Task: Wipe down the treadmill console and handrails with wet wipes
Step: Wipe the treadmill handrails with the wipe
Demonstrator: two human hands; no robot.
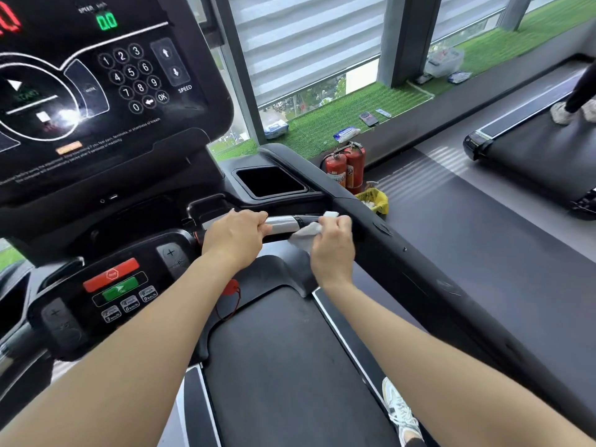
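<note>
The black treadmill console (pixel 96 91) fills the upper left, with a keypad and a green 0.0 speed readout. Below it a short front handlebar (pixel 282 224) with a silver sensor band runs to the right. My left hand (pixel 233 237) grips this bar just left of the silver band. My right hand (pixel 333 241) holds a crumpled white wet wipe (pixel 306 235) against the bar's black right end, where it meets the long right handrail (pixel 419 262). The lower control panel (pixel 116 285) with red stop and green start buttons lies to the left.
A cup holder (pixel 271 180) sits above the bar. Two red fire extinguishers (pixel 346 167) and a yellow bag (pixel 375 201) stand past the handrail. Wipe packs (pixel 346 133) and a phone (pixel 368 118) lie on the green turf ledge. Another person's feet (pixel 571 111) stand on the neighbouring treadmill.
</note>
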